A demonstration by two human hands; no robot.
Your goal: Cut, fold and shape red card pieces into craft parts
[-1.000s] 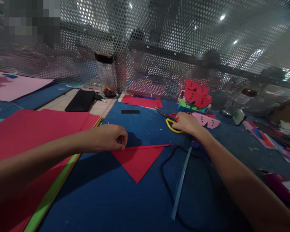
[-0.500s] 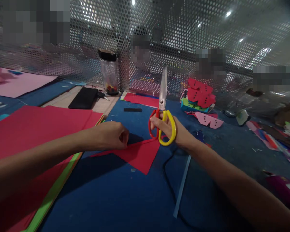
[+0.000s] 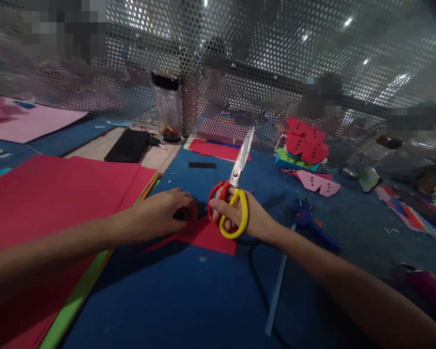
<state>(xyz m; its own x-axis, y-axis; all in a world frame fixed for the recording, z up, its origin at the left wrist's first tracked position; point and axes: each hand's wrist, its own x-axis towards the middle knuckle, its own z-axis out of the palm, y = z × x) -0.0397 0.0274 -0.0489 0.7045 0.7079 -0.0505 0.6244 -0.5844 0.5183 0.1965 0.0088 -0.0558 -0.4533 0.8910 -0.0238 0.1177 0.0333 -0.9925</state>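
My right hand (image 3: 245,212) grips a pair of scissors (image 3: 236,186) with one red and one yellow handle. The blades are together and point up and away from me. Below and left of the scissors, a small piece of red paper (image 3: 210,238) lies low over the blue table, tilted, with a narrow strip reaching left under my wrist. My left hand (image 3: 170,209) is closed at the paper's upper left edge, fingers curled down and thumb against them. The exact pinch is partly hidden by the hand itself.
Large red sheets (image 3: 69,194) are stacked at left, a black phone (image 3: 128,145) and a glass jar (image 3: 168,106) behind. Red cut shapes (image 3: 305,140), a pink shape (image 3: 318,182) and a blue glue gun (image 3: 312,223) are at right. A perforated metal screen (image 3: 269,97) closes the back.
My right hand has moved left and slightly nearer me, tipping the scissors' blades to the right. It now covers part of the red paper. My left hand has shifted slightly right.
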